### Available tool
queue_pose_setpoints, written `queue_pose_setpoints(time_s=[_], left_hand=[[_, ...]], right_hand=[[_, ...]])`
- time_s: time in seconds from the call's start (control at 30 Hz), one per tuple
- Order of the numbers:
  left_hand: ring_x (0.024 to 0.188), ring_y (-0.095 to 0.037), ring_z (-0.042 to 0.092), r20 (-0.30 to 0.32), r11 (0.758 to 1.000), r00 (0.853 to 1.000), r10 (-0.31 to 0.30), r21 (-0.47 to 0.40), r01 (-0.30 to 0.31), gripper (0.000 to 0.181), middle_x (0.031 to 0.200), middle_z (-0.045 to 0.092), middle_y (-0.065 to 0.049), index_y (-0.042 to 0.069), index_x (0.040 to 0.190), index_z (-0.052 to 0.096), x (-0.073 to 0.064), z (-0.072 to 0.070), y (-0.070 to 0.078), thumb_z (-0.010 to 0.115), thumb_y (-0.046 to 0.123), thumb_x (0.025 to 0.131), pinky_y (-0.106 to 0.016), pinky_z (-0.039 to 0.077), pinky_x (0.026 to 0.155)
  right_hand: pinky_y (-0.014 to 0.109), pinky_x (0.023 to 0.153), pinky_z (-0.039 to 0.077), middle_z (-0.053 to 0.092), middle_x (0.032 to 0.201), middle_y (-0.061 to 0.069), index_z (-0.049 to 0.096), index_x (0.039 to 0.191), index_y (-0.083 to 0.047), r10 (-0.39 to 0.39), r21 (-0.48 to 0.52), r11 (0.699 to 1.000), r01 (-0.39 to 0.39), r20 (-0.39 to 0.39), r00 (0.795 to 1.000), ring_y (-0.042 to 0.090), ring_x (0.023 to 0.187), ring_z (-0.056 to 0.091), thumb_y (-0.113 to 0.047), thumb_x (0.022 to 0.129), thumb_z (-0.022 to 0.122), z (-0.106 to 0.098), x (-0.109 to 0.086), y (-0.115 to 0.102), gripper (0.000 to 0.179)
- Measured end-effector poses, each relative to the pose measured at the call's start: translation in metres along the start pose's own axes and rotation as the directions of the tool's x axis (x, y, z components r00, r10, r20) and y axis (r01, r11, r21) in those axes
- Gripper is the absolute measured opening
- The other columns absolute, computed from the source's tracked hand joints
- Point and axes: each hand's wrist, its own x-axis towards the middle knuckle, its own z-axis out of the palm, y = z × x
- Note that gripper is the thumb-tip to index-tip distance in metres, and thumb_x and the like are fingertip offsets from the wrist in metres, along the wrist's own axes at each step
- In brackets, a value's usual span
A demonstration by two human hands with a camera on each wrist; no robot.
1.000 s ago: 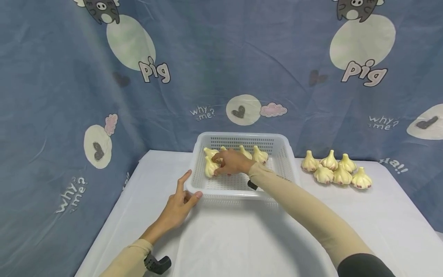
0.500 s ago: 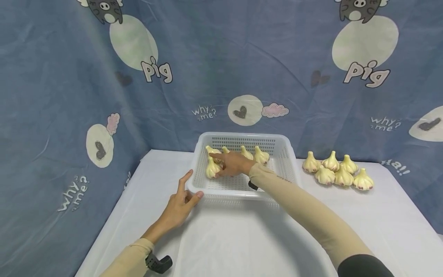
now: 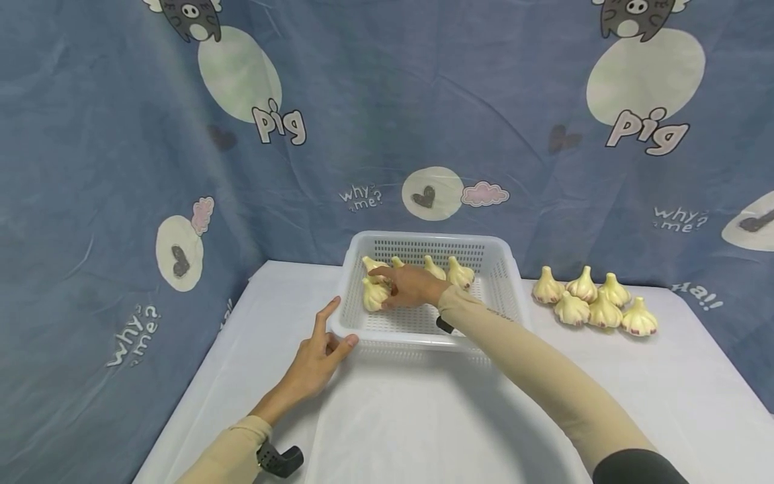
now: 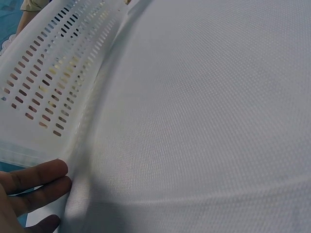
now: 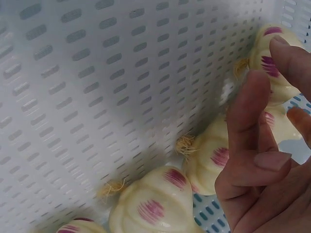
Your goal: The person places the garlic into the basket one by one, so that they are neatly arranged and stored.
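A white perforated plastic basket [image 3: 402,337] holds several garlic bulbs. My right hand [image 3: 417,286] reaches inside at its left end, with the index finger extended over a back-left bulb [image 3: 373,262] and the thumb close beside the front-left bulb [image 3: 375,296]. In the right wrist view the fingers [image 5: 250,109] are spread apart near an upper-right bulb [image 5: 272,41], and no bulb sits in the grasp. My left hand [image 3: 311,363] touches the basket's front-left corner with straight index finger and thumb. The left wrist view shows these fingertips [image 4: 56,170] right at the corner.
Several more garlic bulbs [image 3: 589,306] stand in a cluster on the white-covered table [image 3: 417,423], right of the basket. Behind hangs a blue printed curtain [image 3: 338,101], close to the basket's far side. More bulbs [image 5: 153,206] line the basket wall.
The head view has shifted slightly, moving everything a little rightward. The front-left bulb now leans a bit more, and the right thumb sits just beside it. The left hand keeps its place.
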Motion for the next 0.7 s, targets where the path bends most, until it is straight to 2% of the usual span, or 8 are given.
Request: queue_pose_setpoints(time_s=[0.17, 0.37, 0.5, 0.7], left_hand=[[0.072, -0.014, 0.061, 0.000, 1.000, 1.000, 0.003, -0.006, -0.003, 0.080, 0.084, 0.072, -0.007, 0.036, 0.170, 0.009, 0.0002, 0.0002, 0.0000, 0.061, 0.045, 0.108, -0.030, 0.048, 0.067], [0.072, -0.013, 0.061, 0.002, 1.000, 1.000, 0.009, -0.007, -0.009, 0.081, 0.085, 0.072, -0.005, 0.036, 0.170, 0.009, 0.0008, 0.0017, -0.0010, 0.061, 0.045, 0.108, -0.030, 0.048, 0.067], [0.071, -0.014, 0.061, 0.002, 1.000, 1.000, 0.010, -0.008, -0.010, 0.081, 0.084, 0.072, -0.005, 0.036, 0.170, 0.009, 0.0002, 0.0022, -0.0020, 0.060, 0.045, 0.108, -0.030, 0.048, 0.066], [0.071, -0.014, 0.061, -0.006, 1.000, 1.000, 0.010, -0.006, -0.010, 0.080, 0.084, 0.072, -0.005, 0.037, 0.170, 0.009, -0.0009, 0.0017, -0.0026, 0.060, 0.045, 0.108, -0.030, 0.048, 0.066]], right_hand=[[0.036, 0.086, 0.056, 0.078, 0.105, 0.006, 0.046, 0.159, -0.024, 0.006, -0.002, 1.000, -0.006, 0.004, 1.000, 0.016, 0.091, 0.071, -0.034, 0.097, 0.080, -0.0006, -0.0004, 0.0010, 0.072], [0.034, 0.081, 0.056, 0.078, 0.107, 0.007, 0.042, 0.163, -0.026, 0.003, -0.020, 1.000, -0.003, 0.008, 1.000, 0.015, 0.087, 0.070, -0.036, 0.098, 0.079, -0.0008, -0.0018, 0.0019, 0.075], [0.033, 0.079, 0.055, 0.078, 0.107, 0.005, 0.034, 0.167, -0.027, 0.008, -0.032, 0.999, -0.007, 0.013, 1.000, 0.014, 0.086, 0.069, -0.038, 0.098, 0.078, -0.0005, -0.0024, 0.0000, 0.083], [0.033, 0.074, 0.055, 0.078, 0.097, 0.003, 0.025, 0.170, -0.025, 0.010, -0.047, 0.999, -0.010, 0.012, 1.000, 0.013, 0.080, 0.069, -0.038, 0.098, 0.078, -0.0009, -0.0025, -0.0037, 0.091]])
